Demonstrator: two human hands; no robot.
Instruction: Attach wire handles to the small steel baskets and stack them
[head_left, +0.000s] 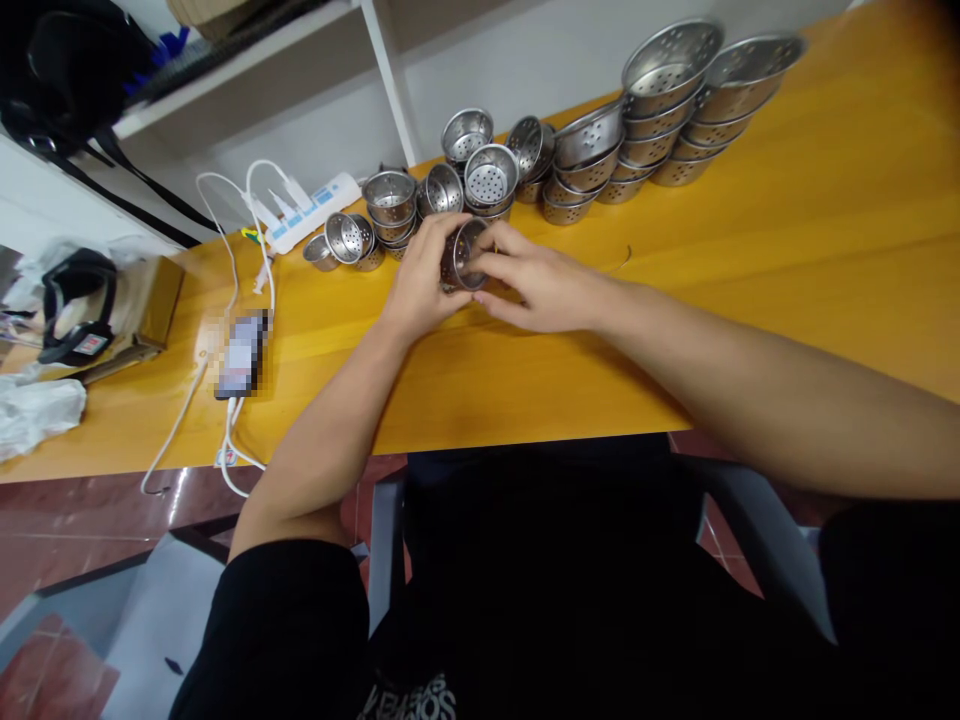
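Between my two hands is a small perforated metal cup (470, 255), tilted with its mouth toward the right. My left hand (426, 275) is wrapped round its left side. The fingers of my right hand (525, 278) reach to the rim and into the mouth, with the thumb at the lower edge. Just behind stand more perforated cups, among them a stack (491, 180) topped by an upright cup and a tilted cup (441, 190). Whether one cup or several nested ones are in my hands cannot be made out.
Tall cup stacks (660, 110) stand at the back right, smaller cups (349, 238) at the back left. A power strip (315, 212) with white cables and a phone (244, 355) lie on the left. A cardboard box (154, 310) with headphones is farther left, and shelving rises behind the table (825, 240).
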